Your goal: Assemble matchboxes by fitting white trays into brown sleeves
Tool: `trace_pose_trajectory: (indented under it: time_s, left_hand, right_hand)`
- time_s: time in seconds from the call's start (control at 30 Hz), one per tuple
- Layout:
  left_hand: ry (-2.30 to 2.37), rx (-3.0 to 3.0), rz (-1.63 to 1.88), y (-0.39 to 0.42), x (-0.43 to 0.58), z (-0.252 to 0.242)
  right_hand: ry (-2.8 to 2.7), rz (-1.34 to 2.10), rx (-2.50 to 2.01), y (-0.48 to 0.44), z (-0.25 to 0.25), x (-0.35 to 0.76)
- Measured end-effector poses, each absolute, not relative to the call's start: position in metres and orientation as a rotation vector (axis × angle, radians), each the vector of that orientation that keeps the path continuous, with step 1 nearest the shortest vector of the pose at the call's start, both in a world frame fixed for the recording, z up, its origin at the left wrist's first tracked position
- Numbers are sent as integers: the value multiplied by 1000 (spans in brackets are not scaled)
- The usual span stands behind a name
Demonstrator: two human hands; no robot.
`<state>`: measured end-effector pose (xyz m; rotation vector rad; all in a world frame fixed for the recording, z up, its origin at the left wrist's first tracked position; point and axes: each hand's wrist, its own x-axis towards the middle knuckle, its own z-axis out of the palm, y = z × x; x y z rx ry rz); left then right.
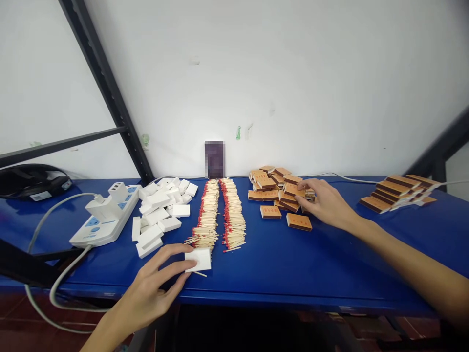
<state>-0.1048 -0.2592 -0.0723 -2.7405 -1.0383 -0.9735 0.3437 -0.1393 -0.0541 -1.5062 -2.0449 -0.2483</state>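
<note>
My left hand [161, 276] holds a white matchbox tray [202, 259] between thumb and fingers, flat side up. It sits at the near end of the left row of matches [208, 210], with a loose matchstick poking out beneath. A second row of red-headed matches [233, 210] runs alongside. At the pile of orange-brown matchbox sleeves [266, 183], my right hand [320, 200] pinches one sleeve [293, 189] at its right end. Two sleeves lie separately in front of that pile. Left of the matches is a heap of white trays [157, 200].
A white power strip [106, 230] with plugged-in chargers and cables lies at the left. Behind it rests a black headset-like object [32, 181]. Stacked matchboxes [395, 190] stand at the far right. Dark shelf posts [102, 73] and a white wall bound the blue shelf [330, 274].
</note>
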Motion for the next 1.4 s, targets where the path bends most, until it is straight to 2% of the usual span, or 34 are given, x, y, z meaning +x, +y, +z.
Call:
trace_pose_trajectory:
  time_s: [0.17,0.3,0.4,0.57,0.9,1.13,1.27,1.4]
  left_hand:
    - [-1152,-2641,-1152,-257,-107,-66]
    - [-1287,-2347,-1360,-238,-109,-40]
    - [-1330,-2100,-1328,-219,-115,-24]
    - [-1331,-1998,-1181,-210,-135,-33]
    - [-1347,-2049,-1122,-253,-148,-68]
    - [-1248,-2279,-994,-266,-153,-79]
    - [-1258,-2278,-981,-266,-155,-82]
    - [-1275,-2125,-1016,-256,-161,-75]
  right_hand:
    - [-1990,-354,-1240,-163,-49,314]
    - [-2286,-91,-907,-215,-50,233]
    - [-2555,-58,-684,-240,-53,164]
    - [-2656,-48,-715,-234,-55,111]
    - [-2551,-32,-824,-221,-60,111]
    - [-2415,-28,-791,-234,-63,180]
    - [-2375,-213,-1203,-227,-61,291]
    - [-2074,-262,-1663,-221,-58,419]
